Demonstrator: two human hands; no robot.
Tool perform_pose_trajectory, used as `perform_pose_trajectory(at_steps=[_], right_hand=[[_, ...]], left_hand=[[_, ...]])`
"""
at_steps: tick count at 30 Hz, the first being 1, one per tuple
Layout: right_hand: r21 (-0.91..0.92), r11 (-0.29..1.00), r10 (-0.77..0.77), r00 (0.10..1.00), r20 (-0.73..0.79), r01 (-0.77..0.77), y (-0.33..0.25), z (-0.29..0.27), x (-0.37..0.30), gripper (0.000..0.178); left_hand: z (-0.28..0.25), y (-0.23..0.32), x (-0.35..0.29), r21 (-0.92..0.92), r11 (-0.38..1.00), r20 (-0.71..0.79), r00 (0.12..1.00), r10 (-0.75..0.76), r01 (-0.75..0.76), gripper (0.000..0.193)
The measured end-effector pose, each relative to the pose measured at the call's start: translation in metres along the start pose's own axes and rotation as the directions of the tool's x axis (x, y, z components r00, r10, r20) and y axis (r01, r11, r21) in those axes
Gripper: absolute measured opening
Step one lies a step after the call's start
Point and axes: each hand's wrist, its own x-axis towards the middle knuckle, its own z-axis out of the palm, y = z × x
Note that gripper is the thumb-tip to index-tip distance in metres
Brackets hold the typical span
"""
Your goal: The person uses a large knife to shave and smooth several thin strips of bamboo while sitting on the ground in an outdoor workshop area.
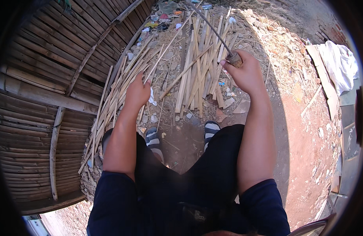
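My left hand [137, 93] is closed around the near end of a thin, pale bamboo strip [167, 49], which slants away up and to the right. In my right hand [246, 72] is a long, narrow, dark-bladed knife [215, 32], its blade seen nearly edge-on. My fingers wrap its short wooden handle [234, 60]. The blade points away and to the left, and its far end comes near the strip's far end at the top; I cannot tell whether they touch. Beneath lies a pile of split bamboo strips [197, 67] on the ground.
A slatted bamboo wall [51, 129] stands close on my left, with more long strips [110, 106] lying along its foot. Rubble, straw and litter cover the ground ahead. At the right are a white cloth [339, 65] and a leaning board [323, 78]. My sandalled feet [154, 141] are below.
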Motion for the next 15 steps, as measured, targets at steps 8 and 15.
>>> perform_pose_trajectory(at_steps=[8,15], right_hand=[[0.213,0.975,-0.033,0.993,-0.113,0.057,0.002,-0.008,-0.014,0.019],[0.183,0.933,-0.248,0.922,-0.297,0.310,0.011,0.007,-0.005,0.022]], left_hand=[[-0.037,0.073,0.022,0.245,0.900,-0.073,0.919,0.388,-0.361,0.088],[-0.041,0.007,-0.047,0.159,0.918,0.388,0.878,0.280,-0.364,0.092]])
